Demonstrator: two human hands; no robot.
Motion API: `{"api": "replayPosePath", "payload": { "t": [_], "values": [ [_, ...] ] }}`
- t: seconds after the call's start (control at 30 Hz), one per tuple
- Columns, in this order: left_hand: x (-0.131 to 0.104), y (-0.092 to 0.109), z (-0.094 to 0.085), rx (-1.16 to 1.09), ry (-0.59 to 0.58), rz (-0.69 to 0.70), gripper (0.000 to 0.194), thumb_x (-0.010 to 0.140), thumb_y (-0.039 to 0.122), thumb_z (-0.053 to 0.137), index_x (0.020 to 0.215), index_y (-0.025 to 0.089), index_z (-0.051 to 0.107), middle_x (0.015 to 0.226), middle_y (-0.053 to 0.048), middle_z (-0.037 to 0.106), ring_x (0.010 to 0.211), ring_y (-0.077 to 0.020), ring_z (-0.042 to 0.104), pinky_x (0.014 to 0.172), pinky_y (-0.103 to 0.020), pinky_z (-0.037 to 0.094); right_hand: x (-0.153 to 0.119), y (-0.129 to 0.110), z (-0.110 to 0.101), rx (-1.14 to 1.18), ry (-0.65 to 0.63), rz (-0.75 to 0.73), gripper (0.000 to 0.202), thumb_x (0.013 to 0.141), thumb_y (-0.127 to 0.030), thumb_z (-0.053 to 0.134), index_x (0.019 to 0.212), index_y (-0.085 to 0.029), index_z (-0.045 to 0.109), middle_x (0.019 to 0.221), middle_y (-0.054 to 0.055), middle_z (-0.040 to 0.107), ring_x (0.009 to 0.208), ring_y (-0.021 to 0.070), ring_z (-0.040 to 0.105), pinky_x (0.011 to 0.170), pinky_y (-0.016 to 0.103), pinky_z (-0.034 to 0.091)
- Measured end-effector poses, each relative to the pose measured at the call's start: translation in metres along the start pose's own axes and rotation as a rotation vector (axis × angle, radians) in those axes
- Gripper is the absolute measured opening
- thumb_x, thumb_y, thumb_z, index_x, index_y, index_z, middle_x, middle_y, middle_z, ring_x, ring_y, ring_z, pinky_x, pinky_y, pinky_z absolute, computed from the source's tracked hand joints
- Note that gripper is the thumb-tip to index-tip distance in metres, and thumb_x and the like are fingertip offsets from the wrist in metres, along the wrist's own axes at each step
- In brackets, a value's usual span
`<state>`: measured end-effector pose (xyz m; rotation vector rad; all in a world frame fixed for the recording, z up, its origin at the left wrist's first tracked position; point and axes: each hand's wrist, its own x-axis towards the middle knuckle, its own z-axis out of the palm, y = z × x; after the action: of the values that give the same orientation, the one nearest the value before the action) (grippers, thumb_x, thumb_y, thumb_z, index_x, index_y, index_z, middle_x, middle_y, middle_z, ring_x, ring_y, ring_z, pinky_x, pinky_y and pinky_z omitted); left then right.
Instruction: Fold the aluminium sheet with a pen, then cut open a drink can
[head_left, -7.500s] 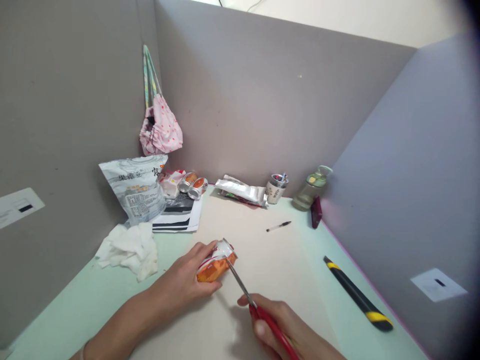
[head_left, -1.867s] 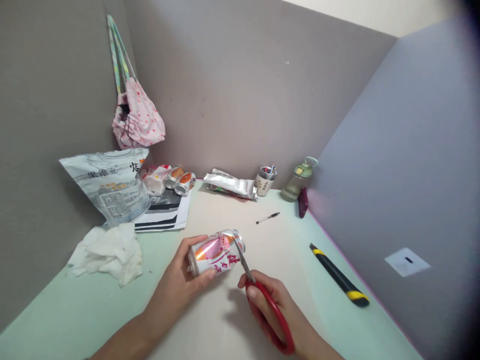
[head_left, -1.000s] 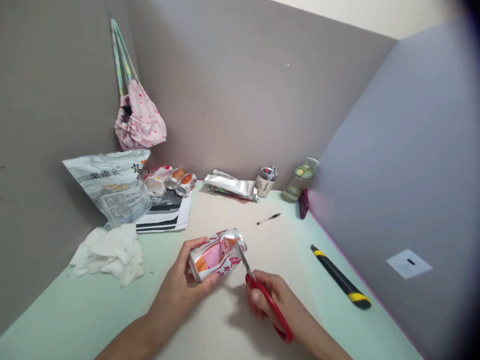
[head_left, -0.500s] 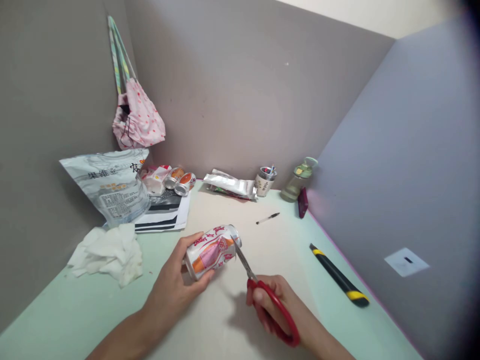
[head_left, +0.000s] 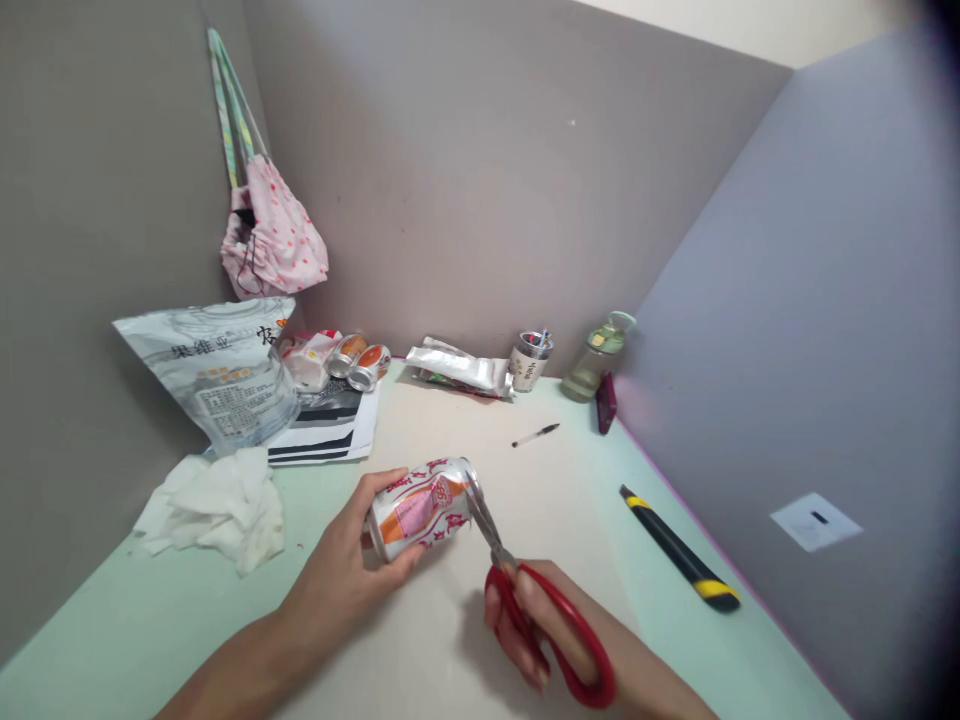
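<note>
My left hand [head_left: 352, 550] is wrapped round a white drink can [head_left: 420, 507] with pink and orange print, held tilted on its side above the table. In my right hand [head_left: 540, 620] are red-handled scissors [head_left: 506, 560], my fingers through the loops. The handles are spread somewhat, and the metal blades lie against the can's right end. A small ragged edge shows at that end, near the blades. Whether a blade has entered the can, I cannot tell.
A black and yellow utility knife [head_left: 679, 550] lies at right. A pen [head_left: 535, 435], a silver pouch [head_left: 461, 370], a pen cup [head_left: 531, 360] and a green bottle [head_left: 600, 358] are farther back. Crumpled tissue [head_left: 214, 505], a large bag [head_left: 217, 375] and two cans [head_left: 369, 368] are at left.
The scissors' handles have spread wider apart, and the blades now sit along the can's end. My left hand has kept its hold, with the can slightly turned.
</note>
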<state>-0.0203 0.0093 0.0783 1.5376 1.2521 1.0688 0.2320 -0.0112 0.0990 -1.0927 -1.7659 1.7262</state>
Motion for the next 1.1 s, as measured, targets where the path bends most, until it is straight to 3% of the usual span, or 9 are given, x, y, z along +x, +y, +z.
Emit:
{"api": "replayPosePath", "payload": {
  "t": [0.07, 0.2, 0.33, 0.43, 0.67, 0.8, 0.9, 1.0, 1.1],
  "values": [
    [0.000, 0.001, 0.001, -0.021, -0.029, -0.007, 0.055, 0.081, 0.036, 0.069, 0.129, 0.027, 0.044, 0.128, -0.008, 0.064, 0.108, -0.0263, 0.065, 0.098, -0.040, 0.048, -0.003, -0.003, -0.001, 0.000, -0.014, 0.030, 0.066, 0.097, -0.073, 0.026, 0.087, -0.015, 0.057, 0.056, -0.003, 0.048, 0.048, 0.0097, 0.043, 0.050, 0.022, 0.035],
    [-0.003, 0.004, 0.005, 0.064, -0.026, 0.083, 0.053, 0.082, 0.030, 0.068, 0.130, 0.028, 0.045, 0.128, -0.008, 0.061, 0.113, -0.0257, 0.062, 0.101, -0.040, 0.045, -0.004, -0.004, -0.001, -0.137, 0.129, 0.091, 0.058, 0.091, -0.073, 0.044, 0.080, -0.017, 0.051, 0.063, -0.002, 0.050, 0.052, 0.0089, 0.044, 0.048, 0.020, 0.033],
    [-0.005, 0.003, 0.009, 0.122, -0.033, 0.114, 0.052, 0.082, 0.026, 0.068, 0.129, 0.028, 0.046, 0.131, -0.008, 0.061, 0.114, -0.0254, 0.062, 0.100, -0.038, 0.045, -0.001, 0.004, -0.001, -0.004, 0.051, 0.070, 0.060, 0.095, -0.072, 0.036, 0.092, -0.015, 0.055, 0.063, -0.003, 0.050, 0.048, 0.0081, 0.044, 0.045, 0.019, 0.034],
    [-0.004, 0.001, 0.010, 0.107, -0.019, 0.081, 0.052, 0.081, 0.028, 0.069, 0.128, 0.027, 0.046, 0.125, -0.007, 0.065, 0.107, -0.0252, 0.065, 0.096, -0.038, 0.048, 0.003, 0.009, 0.000, 0.012, 0.080, 0.055, 0.060, 0.095, -0.071, 0.037, 0.091, -0.015, 0.056, 0.062, -0.003, 0.051, 0.048, 0.0077, 0.045, 0.046, 0.018, 0.035],
    [-0.004, 0.005, 0.007, 0.093, 0.013, 0.076, 0.050, 0.083, 0.028, 0.068, 0.128, 0.029, 0.047, 0.131, -0.007, 0.061, 0.116, -0.0260, 0.061, 0.101, -0.038, 0.045, 0.009, 0.004, 0.006, 0.030, 0.127, 0.141, 0.071, 0.079, -0.087, 0.043, 0.081, -0.017, 0.056, 0.049, -0.005, 0.049, 0.036, 0.0069, 0.038, 0.036, 0.018, 0.029],
    [-0.002, 0.005, -0.001, -0.083, 0.019, 0.027, 0.056, 0.081, 0.044, 0.073, 0.129, 0.027, 0.049, 0.129, -0.009, 0.062, 0.114, -0.0291, 0.062, 0.095, -0.038, 0.048, 0.010, 0.004, 0.009, 0.009, 0.182, 0.174, 0.074, 0.071, -0.091, 0.047, 0.077, -0.018, 0.053, 0.046, -0.006, 0.046, 0.035, 0.0076, 0.037, 0.035, 0.019, 0.026],
    [0.002, 0.006, -0.008, -0.188, 0.030, -0.051, 0.053, 0.085, 0.060, 0.061, 0.123, 0.024, 0.053, 0.123, -0.009, 0.064, 0.107, -0.0293, 0.063, 0.087, -0.037, 0.052, 0.012, 0.008, 0.010, -0.051, 0.230, 0.104, 0.070, 0.067, -0.088, 0.056, 0.070, -0.019, 0.047, 0.049, -0.008, 0.039, 0.042, 0.0068, 0.032, 0.040, 0.020, 0.023],
    [0.005, 0.008, -0.010, -0.292, -0.094, -0.184, 0.065, 0.079, 0.060, 0.068, 0.130, 0.024, 0.051, 0.116, -0.009, 0.066, 0.102, -0.0282, 0.064, 0.080, -0.038, 0.056, 0.014, 0.011, 0.008, -0.192, 0.280, 0.058, 0.062, 0.074, -0.077, 0.064, 0.068, -0.019, 0.044, 0.056, -0.007, 0.036, 0.052, 0.0078, 0.029, 0.047, 0.022, 0.023],
    [0.008, 0.009, -0.012, -0.369, -0.205, -0.232, 0.072, 0.074, 0.057, 0.074, 0.133, 0.023, 0.051, 0.110, -0.009, 0.068, 0.099, -0.0274, 0.064, 0.078, -0.038, 0.056, 0.014, 0.013, 0.004, -0.316, 0.287, 0.066, 0.056, 0.080, -0.070, 0.064, 0.069, -0.019, 0.042, 0.061, -0.006, 0.036, 0.058, 0.0097, 0.028, 0.051, 0.023, 0.025]
  ]
}}
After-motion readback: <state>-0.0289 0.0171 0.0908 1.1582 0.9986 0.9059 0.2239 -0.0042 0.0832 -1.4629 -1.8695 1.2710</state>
